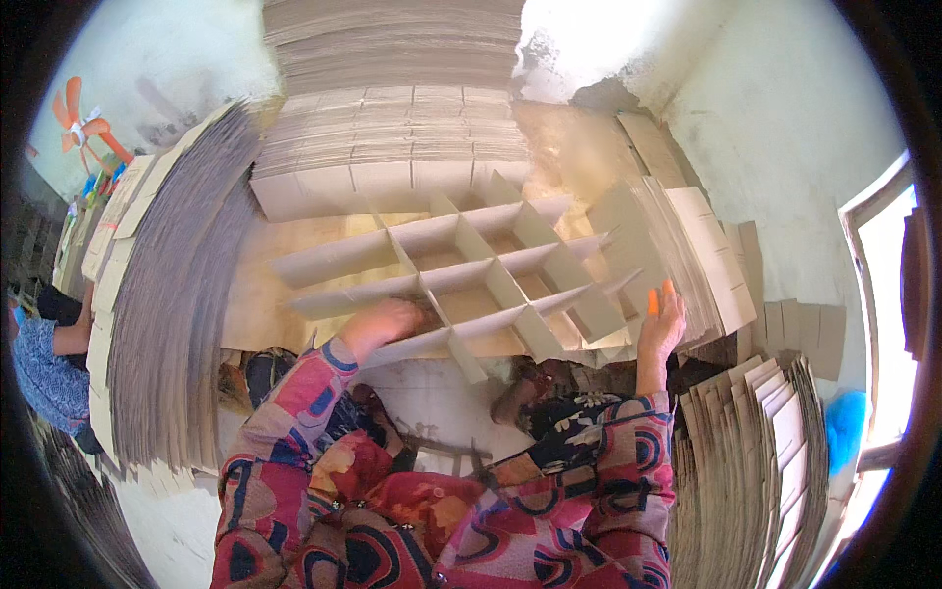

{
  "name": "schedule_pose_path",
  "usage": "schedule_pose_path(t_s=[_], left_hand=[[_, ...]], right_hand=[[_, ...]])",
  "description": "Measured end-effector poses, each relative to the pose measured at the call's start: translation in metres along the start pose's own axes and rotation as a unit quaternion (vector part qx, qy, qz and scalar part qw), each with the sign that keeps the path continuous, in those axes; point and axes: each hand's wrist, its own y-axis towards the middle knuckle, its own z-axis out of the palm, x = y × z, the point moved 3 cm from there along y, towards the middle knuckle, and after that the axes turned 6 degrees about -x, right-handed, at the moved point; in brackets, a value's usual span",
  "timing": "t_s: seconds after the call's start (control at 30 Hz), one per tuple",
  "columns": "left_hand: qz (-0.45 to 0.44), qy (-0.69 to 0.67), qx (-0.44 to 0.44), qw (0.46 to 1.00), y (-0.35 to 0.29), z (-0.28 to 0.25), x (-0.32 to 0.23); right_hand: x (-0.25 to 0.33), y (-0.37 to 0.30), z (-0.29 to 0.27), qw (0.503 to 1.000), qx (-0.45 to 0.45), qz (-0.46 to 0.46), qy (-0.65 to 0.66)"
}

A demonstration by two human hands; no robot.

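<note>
A cardboard divider grid, made of slotted strips crossed into open cells, lies in front of me on a brown work surface. My left hand reaches into its near left side with fingers curled around a strip; the fingertips are partly hidden and slightly blurred. My right hand is raised beside the grid's right end, at the near face of a leaning stack of slotted cardboard strips. Orange covers sit on its fingertips, the fingers point upward, and nothing shows in its grasp.
Behind the grid stands a row of slotted strips, with a taller cardboard pile beyond. A long stack borders my left; more strips stand at lower right. Another person's sleeve and an orange fan are far left.
</note>
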Motion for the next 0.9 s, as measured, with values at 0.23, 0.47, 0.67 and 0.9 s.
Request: schedule_pose_path(t_s=[0.23,0.47,0.67,0.9], left_hand=[[-0.111,0.028,0.132,0.985,0.025,-0.048,-0.017],[-0.217,-0.085,-0.143,0.962,-0.011,-0.113,-0.084],[-0.246,-0.083,-0.191,0.947,-0.047,-0.103,-0.109],[-0.264,-0.052,-0.255,0.929,-0.061,-0.100,-0.116]], right_hand=[[-0.023,0.023,-0.012,0.991,-0.037,-0.025,-0.129],[-0.031,0.040,0.016,0.965,0.074,-0.027,-0.248],[-0.069,0.049,0.037,0.967,0.054,-0.072,-0.237],[-0.054,0.057,0.021,0.980,0.081,-0.016,-0.183]])
